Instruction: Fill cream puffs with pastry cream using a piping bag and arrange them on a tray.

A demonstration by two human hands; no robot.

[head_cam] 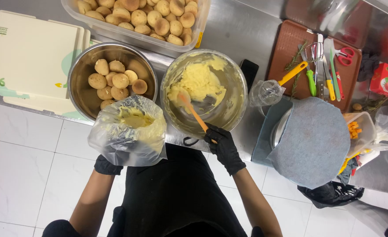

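Right hand (pixel 223 147): clenched on orange spatula (pixel 193 110) in cream bowl (pixel 204 91).
Left hand (pixel 107 166): grasping open piping bag (pixel 128 130).

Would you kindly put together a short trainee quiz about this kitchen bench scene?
1. True or false: the right hand holds an orange-handled spatula.
2. What does the left hand hold up?
3. Which holds the small round buns nearest that bag: A, steel bowl; B, brown tray?

Key: 1 true. 2 A clear plastic bag with yellow cream inside. 3 A.
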